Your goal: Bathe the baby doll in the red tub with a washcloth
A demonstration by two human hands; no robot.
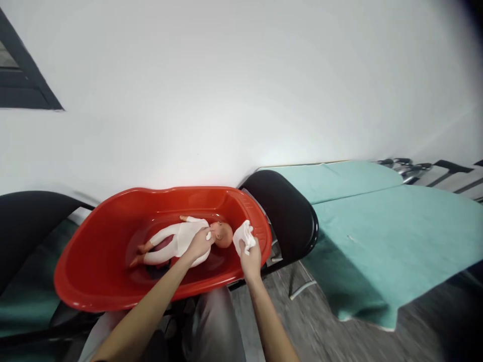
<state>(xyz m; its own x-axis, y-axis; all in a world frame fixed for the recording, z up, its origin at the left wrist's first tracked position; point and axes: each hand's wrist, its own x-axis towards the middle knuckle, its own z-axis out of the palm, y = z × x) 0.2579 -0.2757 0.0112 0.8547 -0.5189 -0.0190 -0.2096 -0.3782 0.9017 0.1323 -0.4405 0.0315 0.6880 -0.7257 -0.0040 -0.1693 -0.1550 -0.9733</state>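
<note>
A baby doll (184, 236) in white clothing lies on its back in a red baby bathtub (90, 271), its head toward the right end. My left hand (199, 245) rests at the doll's upper chest, close to its neck. Its fingers are closed, and a small white bit shows at their tips; I cannot make out whether this is the doll's collar or a separate piece. Beside the doll's head, over the tub's right end, my right hand (250, 257) grips a crumpled white cloth (244, 236).
A black chair (283, 211) stands at the tub's right, and another dark chair (37, 211) at its left. Further right, a green sheet (385, 226) covers a flat surface. Behind everything runs a white wall (188, 90). My knees (219, 322) are below the tub's near rim.
</note>
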